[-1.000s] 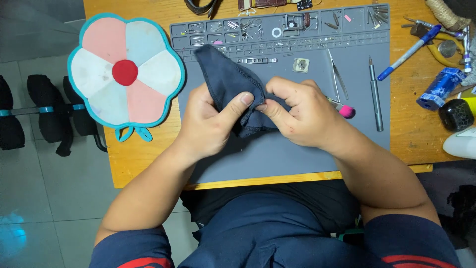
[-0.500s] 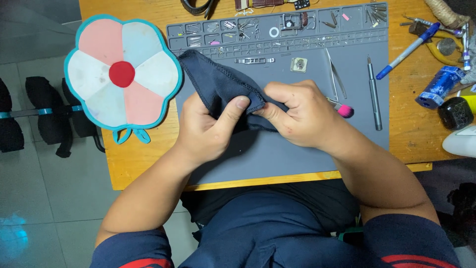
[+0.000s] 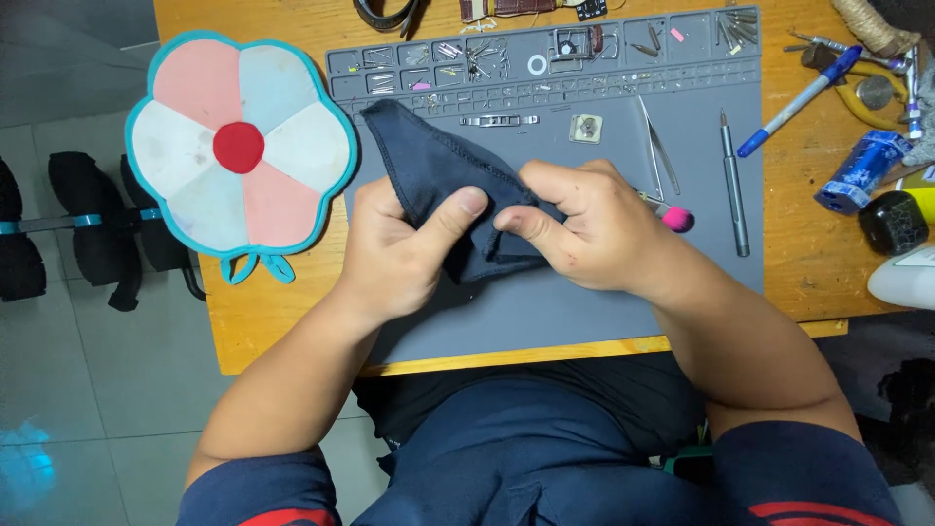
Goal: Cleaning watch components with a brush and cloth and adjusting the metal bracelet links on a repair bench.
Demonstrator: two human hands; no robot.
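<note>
Right now both hands are pinching one dark blue cloth point(image 3: 438, 180) over the grey mat point(image 3: 604, 302). The left hand point(image 3: 404, 248) is closed on the cloth, with its thumb pressed flat on top and its fingers tucked under. The right hand point(image 3: 589, 229) is closed on it too, with the thumb and fingers squeezing the bunched part of the cloth. The two thumbs sit very near each other, almost tip to tip. One pointy corner of the cloth sticks out up and to the left, toward the little trays at the top of the mat.

The mat lies on a wooden bench point(image 3: 263, 321). Just beside the right hand are thin silver tweezers point(image 3: 657, 146) and a small pink thing point(image 3: 677, 219) that peeks out from behind the hand. A bit further right lies a long grey tool point(image 3: 732, 185) like a pen. Above the hands on the mat are a small metal strip point(image 3: 499, 121) and a tiny square piece point(image 3: 585, 128). The trays along the top hold lots of small metal bits.

To the left, a flower-shaped pad point(image 3: 239, 146) hangs half over the edge of the bench. It is pink, pale blue and white with a red dot in the middle. On the far right of the bench are a blue pen point(image 3: 799, 102) and a small blue bottle point(image 3: 862, 170).
</note>
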